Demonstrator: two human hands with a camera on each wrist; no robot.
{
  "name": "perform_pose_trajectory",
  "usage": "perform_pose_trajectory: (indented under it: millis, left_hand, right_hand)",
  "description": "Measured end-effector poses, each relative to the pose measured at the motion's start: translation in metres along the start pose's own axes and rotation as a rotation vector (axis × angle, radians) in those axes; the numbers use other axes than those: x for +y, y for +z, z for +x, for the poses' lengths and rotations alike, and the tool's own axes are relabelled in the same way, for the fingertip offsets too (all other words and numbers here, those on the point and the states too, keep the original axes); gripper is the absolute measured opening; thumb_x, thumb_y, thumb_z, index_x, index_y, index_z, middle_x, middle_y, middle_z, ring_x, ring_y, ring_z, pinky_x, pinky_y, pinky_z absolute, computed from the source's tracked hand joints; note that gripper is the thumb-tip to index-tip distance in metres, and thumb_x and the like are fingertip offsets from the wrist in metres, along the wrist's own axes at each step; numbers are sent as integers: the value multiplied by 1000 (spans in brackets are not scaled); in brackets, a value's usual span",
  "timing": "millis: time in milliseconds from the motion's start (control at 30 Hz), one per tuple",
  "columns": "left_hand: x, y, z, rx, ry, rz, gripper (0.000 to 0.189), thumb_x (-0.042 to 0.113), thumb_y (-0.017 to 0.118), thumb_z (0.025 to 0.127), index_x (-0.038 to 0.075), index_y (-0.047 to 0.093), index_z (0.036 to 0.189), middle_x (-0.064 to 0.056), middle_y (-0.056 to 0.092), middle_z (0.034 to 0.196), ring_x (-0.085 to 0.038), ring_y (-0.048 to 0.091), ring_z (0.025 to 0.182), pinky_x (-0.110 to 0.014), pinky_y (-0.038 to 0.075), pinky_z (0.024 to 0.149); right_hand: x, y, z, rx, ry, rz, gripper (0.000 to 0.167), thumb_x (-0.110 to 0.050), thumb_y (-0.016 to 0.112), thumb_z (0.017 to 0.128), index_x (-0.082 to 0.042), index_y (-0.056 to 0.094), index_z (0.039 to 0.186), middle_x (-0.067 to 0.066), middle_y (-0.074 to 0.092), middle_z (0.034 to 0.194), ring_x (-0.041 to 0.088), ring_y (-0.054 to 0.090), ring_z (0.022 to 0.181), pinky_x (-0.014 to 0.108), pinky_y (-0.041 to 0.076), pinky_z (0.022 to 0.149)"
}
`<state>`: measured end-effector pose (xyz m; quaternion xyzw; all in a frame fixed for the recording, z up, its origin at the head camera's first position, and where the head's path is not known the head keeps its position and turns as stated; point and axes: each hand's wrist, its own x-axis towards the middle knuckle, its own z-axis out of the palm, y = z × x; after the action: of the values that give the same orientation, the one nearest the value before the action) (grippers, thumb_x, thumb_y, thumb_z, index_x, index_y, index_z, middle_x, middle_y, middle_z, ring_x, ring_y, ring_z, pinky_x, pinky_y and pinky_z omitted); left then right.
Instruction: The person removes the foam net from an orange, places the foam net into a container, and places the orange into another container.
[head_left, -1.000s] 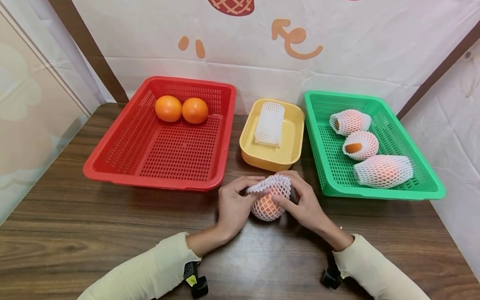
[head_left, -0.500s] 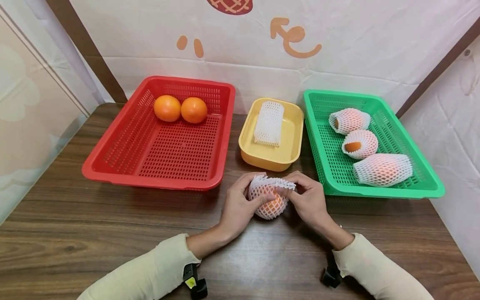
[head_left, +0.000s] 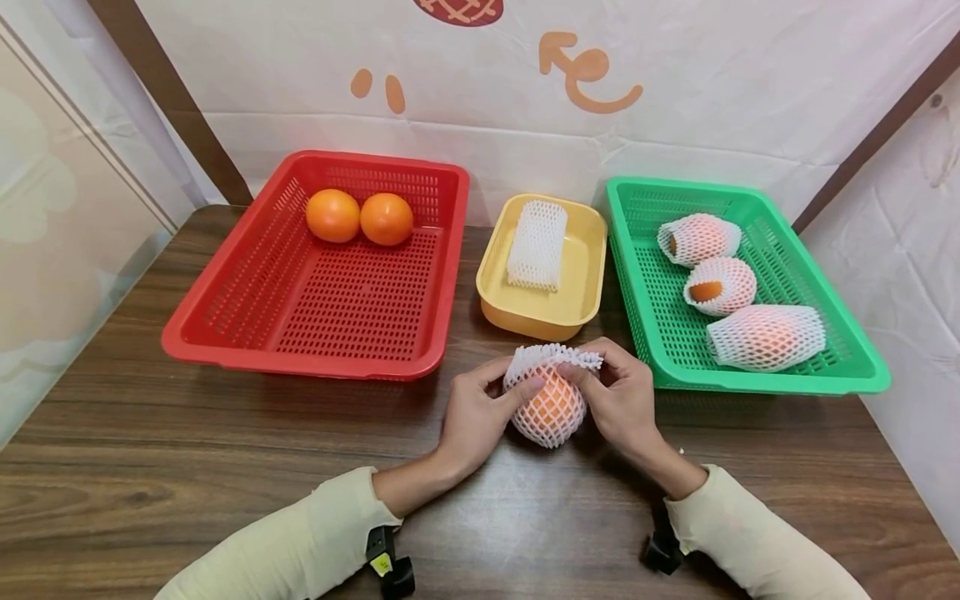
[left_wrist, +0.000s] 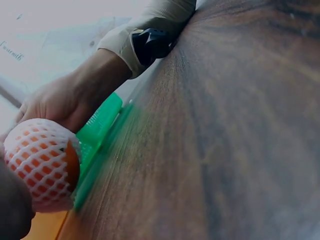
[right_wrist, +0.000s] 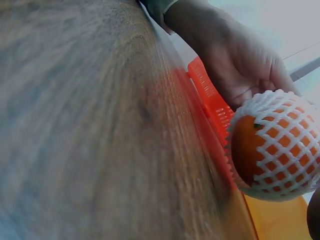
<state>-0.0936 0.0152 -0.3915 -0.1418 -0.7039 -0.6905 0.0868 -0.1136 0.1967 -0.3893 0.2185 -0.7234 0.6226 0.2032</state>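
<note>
An orange (head_left: 551, 408) sits inside a white foam net sleeve (head_left: 540, 357), held between both hands over the near middle of the table. From the left, my left hand (head_left: 477, 412) grips the netted fruit, its thumb across the front. My right hand (head_left: 621, 398) pinches the sleeve's upper edge on the right side, thumb in front. In both wrist views a patch of bare orange peel (right_wrist: 245, 150) shows at the sleeve's lower opening. The fingertips behind the fruit are hidden in the head view.
A red basket (head_left: 307, 367) with two bare oranges (head_left: 386, 219) stands at left. Behind the hands, a yellow bin (head_left: 585, 279) contains flat white net sleeves (head_left: 537, 244). At right, a green basket (head_left: 802, 385) holds three netted oranges (head_left: 767, 337). A fabric backdrop rises behind the table.
The sleeve's upper edge has been drawn out towards the right, and the right thumb now pinches it there. The left thumb has come round the fruit's front. The baskets stay put.
</note>
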Motion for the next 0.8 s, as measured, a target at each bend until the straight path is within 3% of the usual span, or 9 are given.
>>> perform_pose_trajectory:
  millis: [133, 300, 433, 533, 633, 800]
  left_hand:
    - [-2, 1, -1, 113, -2, 6, 19, 19, 78, 80, 6, 76, 94, 0, 72, 88, -11, 67, 81, -27, 53, 71]
    - [-2, 3, -1, 198, -20, 22, 15, 18, 81, 76, 7, 76, 84, 0, 71, 78, -10, 60, 69, -23, 48, 60]
    - [-3, 4, -1, 247, 7, 32, 15, 18, 82, 75, 7, 76, 83, -1, 70, 76, -9, 58, 65, -20, 46, 56]
    - [-3, 4, 0, 274, 42, 14, 14, 13, 82, 75, 5, 75, 84, -4, 70, 75, -8, 56, 64, -19, 44, 54]
    - [-5, 5, 0, 270, 65, -28, 14, 6, 80, 75, 1, 74, 87, -8, 70, 80, -8, 59, 69, -18, 47, 58]
    - [-5, 4, 1, 179, 56, -120, 22, 1, 77, 77, -3, 71, 98, -12, 70, 94, -14, 64, 85, -23, 52, 72]
  right_hand:
    - [-2, 0, 1, -68, 36, 20, 20, 16, 71, 76, 4, 68, 91, 10, 64, 85, 16, 57, 82, 22, 48, 70]
    - [-5, -3, 1, -240, 85, -16, 30, 2, 71, 83, -2, 66, 112, 7, 63, 109, 21, 56, 102, 26, 47, 86]
    - [-5, -4, -2, -331, 177, -25, 27, -6, 70, 86, -2, 65, 112, 6, 64, 105, 17, 60, 94, 27, 51, 79]
    - [1, -5, -4, -326, 245, -30, 22, -9, 71, 86, -1, 67, 106, 6, 67, 96, 15, 62, 85, 27, 52, 72]
    - [1, -5, -3, -289, 261, -19, 20, -8, 74, 84, -1, 70, 103, 6, 69, 94, 16, 63, 86, 27, 52, 74]
    - [-1, -2, -2, -185, 207, -9, 17, -1, 78, 78, -1, 73, 94, 7, 70, 88, 17, 63, 83, 25, 51, 71]
